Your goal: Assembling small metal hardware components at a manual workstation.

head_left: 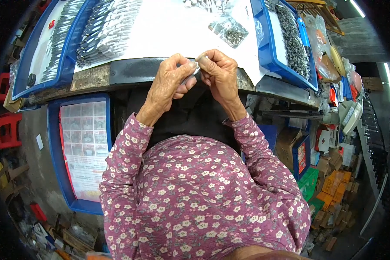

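Note:
My left hand (169,82) and my right hand (223,76) meet just over the front edge of the table. Thumbs and fingers of both are closed in a pinch around a tiny whitish piece (197,67); most of it is hidden, and its kind cannot be told. Beyond them a white sheet (173,32) covers the tabletop. Rows of slim white and dark parts (112,34) lie on its left side. A clear bag (221,27) with small dark metal bits rests on the right side of the sheet.
A blue tray (65,65) with rows of dark parts stands at the table's left; another blue tray (268,56) full of small dark pieces is at the right. Below left sits a blue bin (56,143) lined with printed sheets. Red stools (8,130) and stacked boxes (333,184) flank me.

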A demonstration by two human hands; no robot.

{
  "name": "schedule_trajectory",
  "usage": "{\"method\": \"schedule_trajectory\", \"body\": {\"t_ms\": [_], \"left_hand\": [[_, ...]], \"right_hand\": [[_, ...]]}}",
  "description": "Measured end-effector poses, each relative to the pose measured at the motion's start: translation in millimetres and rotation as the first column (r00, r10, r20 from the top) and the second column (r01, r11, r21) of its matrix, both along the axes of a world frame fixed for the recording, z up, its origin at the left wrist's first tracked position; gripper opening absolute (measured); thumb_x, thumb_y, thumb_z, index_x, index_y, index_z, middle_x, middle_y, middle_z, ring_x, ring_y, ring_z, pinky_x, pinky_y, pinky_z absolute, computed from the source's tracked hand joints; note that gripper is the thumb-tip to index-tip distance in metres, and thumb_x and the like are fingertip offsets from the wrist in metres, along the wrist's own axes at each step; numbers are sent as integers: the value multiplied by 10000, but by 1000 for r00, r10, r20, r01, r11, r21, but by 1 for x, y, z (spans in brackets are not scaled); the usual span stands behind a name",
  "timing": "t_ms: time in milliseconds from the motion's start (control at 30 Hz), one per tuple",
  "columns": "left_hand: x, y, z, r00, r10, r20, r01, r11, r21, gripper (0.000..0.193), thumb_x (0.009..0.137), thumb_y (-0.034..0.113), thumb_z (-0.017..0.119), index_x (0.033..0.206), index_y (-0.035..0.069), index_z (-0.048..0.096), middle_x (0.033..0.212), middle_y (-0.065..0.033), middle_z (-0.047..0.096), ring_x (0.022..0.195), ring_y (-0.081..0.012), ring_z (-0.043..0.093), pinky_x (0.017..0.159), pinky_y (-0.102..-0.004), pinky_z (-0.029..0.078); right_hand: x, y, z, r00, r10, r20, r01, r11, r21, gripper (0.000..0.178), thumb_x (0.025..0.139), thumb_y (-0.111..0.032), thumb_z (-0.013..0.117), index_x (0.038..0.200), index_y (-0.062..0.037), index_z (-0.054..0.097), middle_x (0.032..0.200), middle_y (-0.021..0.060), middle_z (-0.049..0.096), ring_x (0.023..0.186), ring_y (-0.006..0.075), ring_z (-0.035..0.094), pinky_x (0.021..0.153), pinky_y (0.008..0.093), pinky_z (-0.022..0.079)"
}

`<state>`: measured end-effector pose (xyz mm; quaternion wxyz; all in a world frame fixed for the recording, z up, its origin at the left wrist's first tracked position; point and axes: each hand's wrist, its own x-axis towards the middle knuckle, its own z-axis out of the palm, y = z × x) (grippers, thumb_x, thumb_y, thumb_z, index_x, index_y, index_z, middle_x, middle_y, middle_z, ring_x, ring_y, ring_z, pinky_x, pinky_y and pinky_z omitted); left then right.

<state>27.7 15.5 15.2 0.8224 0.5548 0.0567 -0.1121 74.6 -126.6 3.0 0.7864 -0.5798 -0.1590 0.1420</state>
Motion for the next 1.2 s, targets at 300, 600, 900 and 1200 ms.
{"method": "schedule_trajectory", "body": {"t_ms": [300,600,900,1200], "left_hand": [[2,4,0,999,-30,-42,25,993,-117,187,841,225,540,821,60,456,566,-13,468,390,-10,305,325,-144,185],[2,5,0,998,-36,-50,30,992,-125,181,835,216,540,808,57,457,564,-19,474,382,-9,290,319,-143,181],[2,7,-1,998,-44,-40,41,996,-85,184,827,218,542,770,65,457,563,-10,474,389,-9,307,324,-137,189],[5,20,-2,996,-76,51,79,995,-61,127,848,176,509,849,72,436,615,-19,489,446,-18,347,364,-140,244]], "right_hand": [[5,0,1,998,46,-38,-47,999,-26,126,847,-115,569,818,7,577,576,-23,479,444,23,380,396,154,306],[6,-1,2,997,75,-36,-75,997,7,128,848,-120,572,819,5,576,590,-27,478,452,17,372,398,150,303],[8,-5,-1,992,125,-14,-124,992,24,141,848,-130,575,836,9,580,599,-33,468,463,18,369,401,147,305],[19,-2,12,981,171,87,-149,965,-215,152,849,-145,575,916,-13,608,667,-26,516,531,26,433,457,156,346]]}}
